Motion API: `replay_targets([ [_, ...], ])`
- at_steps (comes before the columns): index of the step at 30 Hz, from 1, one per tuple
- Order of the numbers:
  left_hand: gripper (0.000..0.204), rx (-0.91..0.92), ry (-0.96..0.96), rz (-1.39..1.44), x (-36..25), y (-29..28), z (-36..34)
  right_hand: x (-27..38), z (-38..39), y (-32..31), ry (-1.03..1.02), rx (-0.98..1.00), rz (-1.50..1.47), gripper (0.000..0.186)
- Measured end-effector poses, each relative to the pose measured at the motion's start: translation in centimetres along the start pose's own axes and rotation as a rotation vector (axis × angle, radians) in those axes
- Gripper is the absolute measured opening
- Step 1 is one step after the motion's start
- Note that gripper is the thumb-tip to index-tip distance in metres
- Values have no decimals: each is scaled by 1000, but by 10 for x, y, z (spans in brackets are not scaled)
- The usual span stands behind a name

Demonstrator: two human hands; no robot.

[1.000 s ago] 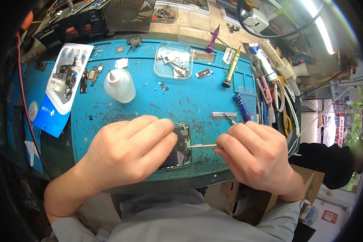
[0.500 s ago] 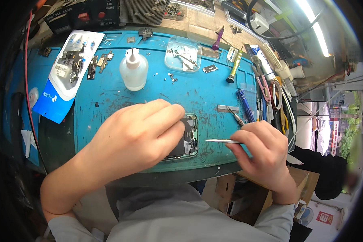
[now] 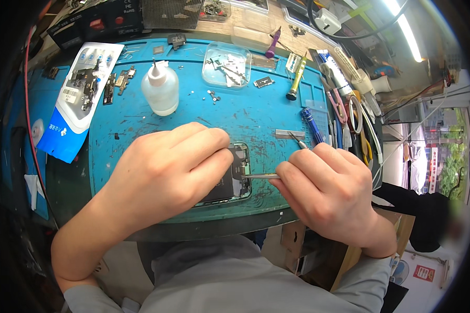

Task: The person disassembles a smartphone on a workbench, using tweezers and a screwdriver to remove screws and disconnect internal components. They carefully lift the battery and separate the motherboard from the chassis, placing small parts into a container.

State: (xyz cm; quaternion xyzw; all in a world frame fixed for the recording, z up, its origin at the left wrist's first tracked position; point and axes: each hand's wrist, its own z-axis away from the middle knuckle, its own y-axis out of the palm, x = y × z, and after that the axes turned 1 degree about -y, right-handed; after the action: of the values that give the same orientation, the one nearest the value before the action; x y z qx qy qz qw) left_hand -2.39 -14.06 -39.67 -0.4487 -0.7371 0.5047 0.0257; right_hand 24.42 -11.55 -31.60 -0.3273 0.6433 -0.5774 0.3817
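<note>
An opened smartphone [image 3: 225, 189], its dark battery and inner parts showing, lies on the blue work mat [image 3: 125, 122]. Over its left part is my left hand [image 3: 167, 169], fingers closed in a pinch. Whatever is between those fingers, if anything, is hidden. My right hand [image 3: 326, 190] is shut on a pair of metal tweezers [image 3: 262, 176]. They point left, with the tips over the phone's right end; I cannot tell whether they touch it.
Behind my left hand stands a clear dispenser bottle [image 3: 161, 89]. Farther back lies a plastic box of small parts [image 3: 227, 65]. A blue-and-white packet [image 3: 78, 104] is at left. Screwdrivers, including a blue one [image 3: 312, 124], and several tools line the right side. Small screws [image 3: 212, 95] lie loose.
My right hand has moved left with the tweezers, bringing their tips from beside the phone to over its right end. My left hand stays in its pinch; the whole view shifts slightly.
</note>
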Motion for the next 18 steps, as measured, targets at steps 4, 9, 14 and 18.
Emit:
replay_targets([
  [4, 22, -7, 2, 11, 1, -1, 0, 2, -1, -1, -25, -3, 20, 23],
  [9, 23, -1, -2, 16, 0, -2, -1, 6, 2, 14, -65, -172, 97, 15],
  [14, 23, -6, -2, 10, 1, -2, -1, 5, 4, 8, -39, -91, 35, 21],
  [18, 23, -1, -6, 4, 1, -2, -1, 3, 7, 8, -25, -56, -12, 24],
])
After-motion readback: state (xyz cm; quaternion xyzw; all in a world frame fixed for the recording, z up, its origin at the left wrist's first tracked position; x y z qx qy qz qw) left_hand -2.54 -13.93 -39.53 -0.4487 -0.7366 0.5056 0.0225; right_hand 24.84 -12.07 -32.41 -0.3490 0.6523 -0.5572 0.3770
